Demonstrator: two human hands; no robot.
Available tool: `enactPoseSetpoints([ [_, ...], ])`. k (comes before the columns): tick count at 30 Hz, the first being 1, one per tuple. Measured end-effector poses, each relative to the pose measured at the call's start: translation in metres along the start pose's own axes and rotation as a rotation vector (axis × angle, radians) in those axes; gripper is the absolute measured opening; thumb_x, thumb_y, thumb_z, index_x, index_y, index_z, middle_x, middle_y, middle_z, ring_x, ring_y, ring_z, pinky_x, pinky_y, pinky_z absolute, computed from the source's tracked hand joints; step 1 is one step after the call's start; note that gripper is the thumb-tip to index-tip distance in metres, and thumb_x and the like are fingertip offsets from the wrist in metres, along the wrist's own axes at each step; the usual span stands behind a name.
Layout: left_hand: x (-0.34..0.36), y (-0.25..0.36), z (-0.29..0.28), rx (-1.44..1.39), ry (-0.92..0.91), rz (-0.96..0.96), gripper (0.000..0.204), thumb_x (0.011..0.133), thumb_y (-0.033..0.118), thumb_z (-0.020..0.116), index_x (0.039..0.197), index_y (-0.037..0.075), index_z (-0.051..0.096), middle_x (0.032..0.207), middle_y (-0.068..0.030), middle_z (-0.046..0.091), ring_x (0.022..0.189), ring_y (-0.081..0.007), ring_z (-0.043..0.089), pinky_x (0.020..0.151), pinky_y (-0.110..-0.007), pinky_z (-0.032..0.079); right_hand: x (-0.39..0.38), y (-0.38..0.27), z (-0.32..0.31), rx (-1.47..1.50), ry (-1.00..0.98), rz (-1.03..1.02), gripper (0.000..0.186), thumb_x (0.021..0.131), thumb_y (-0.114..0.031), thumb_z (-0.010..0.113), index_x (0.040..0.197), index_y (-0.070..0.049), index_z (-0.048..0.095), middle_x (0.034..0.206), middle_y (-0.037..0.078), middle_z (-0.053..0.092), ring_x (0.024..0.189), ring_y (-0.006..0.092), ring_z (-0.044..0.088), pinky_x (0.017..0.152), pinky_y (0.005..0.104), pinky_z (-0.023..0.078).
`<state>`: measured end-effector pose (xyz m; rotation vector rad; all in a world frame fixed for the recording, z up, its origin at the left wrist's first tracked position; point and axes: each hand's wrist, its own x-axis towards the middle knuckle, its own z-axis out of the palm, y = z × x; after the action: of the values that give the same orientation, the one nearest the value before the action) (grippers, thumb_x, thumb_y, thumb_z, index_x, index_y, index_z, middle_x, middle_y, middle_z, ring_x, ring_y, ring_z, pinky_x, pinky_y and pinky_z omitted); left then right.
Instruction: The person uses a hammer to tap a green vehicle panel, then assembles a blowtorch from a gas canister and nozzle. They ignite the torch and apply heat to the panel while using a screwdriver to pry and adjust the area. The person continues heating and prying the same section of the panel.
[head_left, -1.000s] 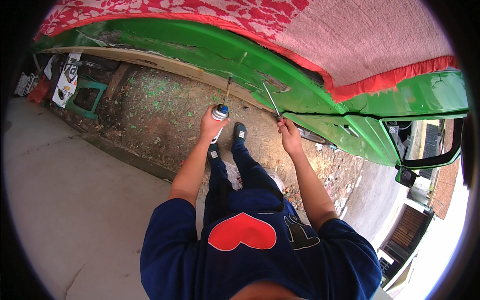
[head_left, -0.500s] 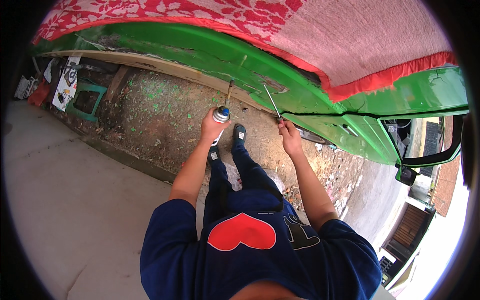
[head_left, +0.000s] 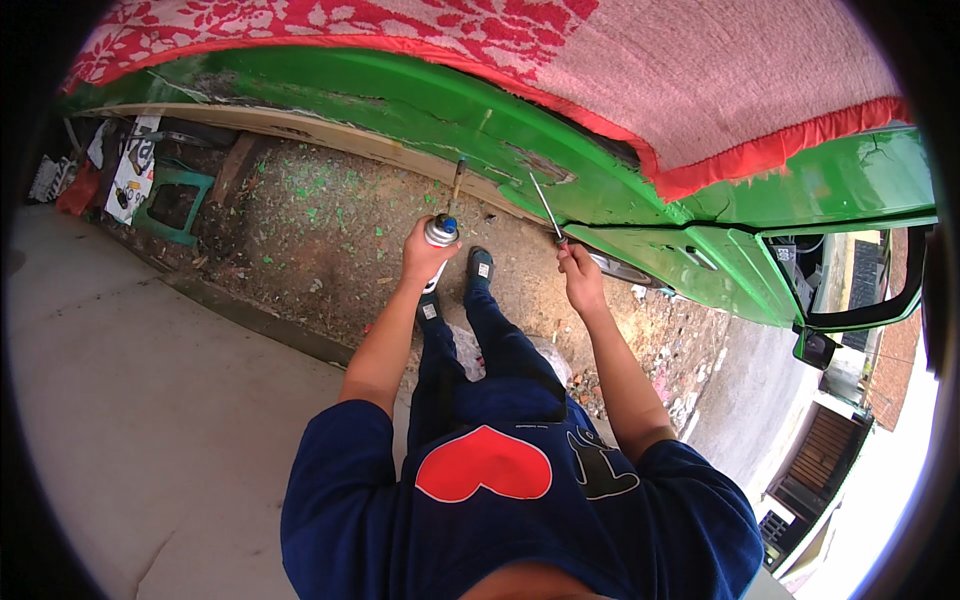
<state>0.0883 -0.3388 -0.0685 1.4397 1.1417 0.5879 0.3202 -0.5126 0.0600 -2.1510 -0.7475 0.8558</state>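
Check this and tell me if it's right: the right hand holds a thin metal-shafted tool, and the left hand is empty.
Not quite: in the head view, the left hand grips a canister. The right hand does hold the thin metal-shafted tool.

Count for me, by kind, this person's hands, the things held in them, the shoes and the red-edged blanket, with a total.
Hands: 2 (left hand, right hand)
Canister with a long nozzle, in the left hand: 1
Thin metal tool, in the right hand: 1
Shoes: 2 (left shoe, right shoe)
Blanket: 1
Total: 7
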Motion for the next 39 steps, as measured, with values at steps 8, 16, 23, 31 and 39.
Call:
enactPoseSetpoints([
  [8, -0.001, -0.001, 0.005, -0.015, -0.009, -0.029, 0.066, 0.064, 0.021, 0.089, 0.119, 0.003, 0.058, 0.104, -0.0138, 0.071, 0.097, -0.0257, 0.070, 0.087, -0.038, 0.054, 0.000, 0.000, 0.002, 0.014, 0.007, -0.017, 0.027, 0.099, -0.026, 0.058, 0.104, -0.001, 0.063, 0.073, 0.005, 0.059, 0.068, 0.0134, 0.053, 0.065, 0.0297, 0.044],
  [16, -0.001, -0.004, 0.011, 0.005, 0.002, 0.019, 0.068, 0.065, 0.019, 0.089, 0.121, 0.001, 0.056, 0.104, -0.0132, 0.071, 0.096, -0.0228, 0.069, 0.086, -0.036, 0.054, -0.003, -0.005, -0.003, -0.002, 0.004, -0.011, 0.027, 0.099, -0.027, 0.058, 0.105, -0.001, 0.063, 0.073, 0.005, 0.058, 0.068, 0.0137, 0.053, 0.064, 0.0302, 0.044],
  [23, -0.001, -0.004, 0.009, -0.005, -0.007, -0.006, 0.069, 0.064, 0.022, 0.090, 0.121, 0.003, 0.057, 0.107, -0.0144, 0.071, 0.100, -0.0266, 0.069, 0.089, -0.038, 0.053, -0.006, -0.013, -0.004, 0.005, -0.014, 0.033, 0.026, 0.100, -0.025, 0.055, 0.098, 0.000, 0.061, 0.075, 0.002, 0.055, 0.073, 0.0106, 0.051, 0.070, 0.0261, 0.042],
  [31, 0.001, 0.003, 0.003, 0.023, -0.027, -0.041, 0.068, 0.064, 0.022, 0.089, 0.121, 0.003, 0.057, 0.107, -0.0149, 0.071, 0.101, -0.0277, 0.069, 0.089, -0.039, 0.053, -0.003, -0.006, -0.001, 0.010, 0.003, -0.014, 0.028, 0.099, -0.027, 0.057, 0.106, 0.000, 0.063, 0.072, 0.005, 0.056, 0.067, 0.0134, 0.052, 0.063, 0.0302, 0.043],
  [39, -0.001, 0.000, 0.006, 0.035, -0.025, 0.000, 0.069, 0.064, 0.023, 0.089, 0.122, 0.003, 0.057, 0.107, -0.0151, 0.071, 0.101, -0.0279, 0.069, 0.089, -0.038, 0.053, 0.000, 0.003, -0.001, 0.004, 0.013, -0.009, 0.028, 0.099, -0.027, 0.058, 0.106, -0.001, 0.063, 0.073, 0.006, 0.058, 0.068, 0.0142, 0.053, 0.065, 0.0307, 0.045],
])
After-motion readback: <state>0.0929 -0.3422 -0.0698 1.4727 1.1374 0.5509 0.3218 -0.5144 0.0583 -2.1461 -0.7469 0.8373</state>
